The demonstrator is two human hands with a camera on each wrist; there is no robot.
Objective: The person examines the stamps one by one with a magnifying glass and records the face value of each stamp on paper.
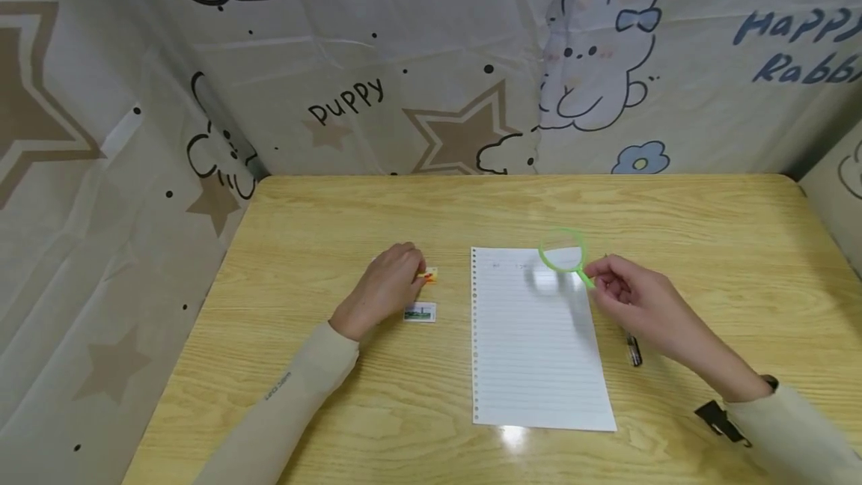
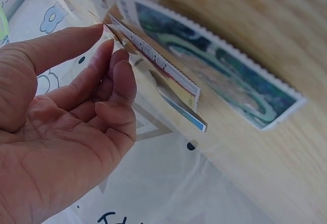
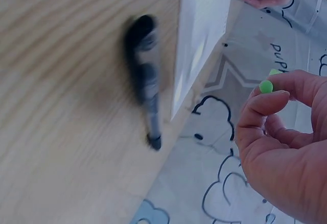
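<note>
In the head view my left hand [image 1: 387, 283] is over the yellow-and-red stamp [image 1: 432, 275]; a green landscape stamp [image 1: 420, 312] lies nearer the table front. The left wrist view has my left thumb and forefinger [image 2: 71, 101] pinching a stamp's edge [image 2: 118, 36], with a green stamp [image 2: 214, 66] beside it on the table. My right hand [image 1: 640, 302] pinches the handle of a green magnifying glass [image 1: 584, 275], its lens held above the lined paper's top right corner. The handle end [image 3: 266, 86] shows between my right thumb and forefinger [image 3: 286, 127].
Lined paper [image 1: 539, 358] with punched holes lies between my hands. A dark pen [image 1: 633, 350], also in the right wrist view [image 3: 148, 76], is right of the paper, partly under my right hand. Patterned cloth [image 1: 458, 58] hangs behind the table's back edge.
</note>
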